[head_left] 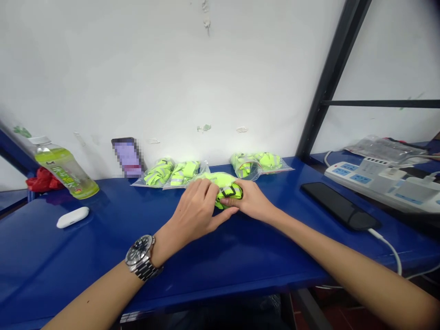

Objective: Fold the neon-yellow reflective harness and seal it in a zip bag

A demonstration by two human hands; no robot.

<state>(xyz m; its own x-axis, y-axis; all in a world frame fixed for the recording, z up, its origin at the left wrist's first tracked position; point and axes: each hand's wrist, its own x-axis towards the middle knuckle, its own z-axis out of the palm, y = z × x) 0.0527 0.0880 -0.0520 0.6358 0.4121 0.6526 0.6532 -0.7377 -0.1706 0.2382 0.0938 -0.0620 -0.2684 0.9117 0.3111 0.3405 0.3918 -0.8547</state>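
Observation:
A bundled neon-yellow reflective vest [223, 181], with silver strips and black edging, is between my two hands above the blue desk. My left hand [197, 206], with a metal watch [140, 257] on its wrist, is curled over the bundle's left side, thumb reaching toward my right hand. Pressing the front with its thumb, my right hand [252, 199] grips the right end, its other fingers mostly hidden behind. Clear plastic shows by the bundle; I cannot tell whether it encloses it. Just behind lie similar bagged vests, two left [160, 172] and others right [256, 163], against the wall.
On the blue desk [220, 256], a green drink bottle [65, 167], a white earbud case [73, 217] and a phone [128, 156] leaning on the wall stand left. To the right are a cabled black phone [340, 205], a power strip [378, 178] and a dark metal post [330, 78].

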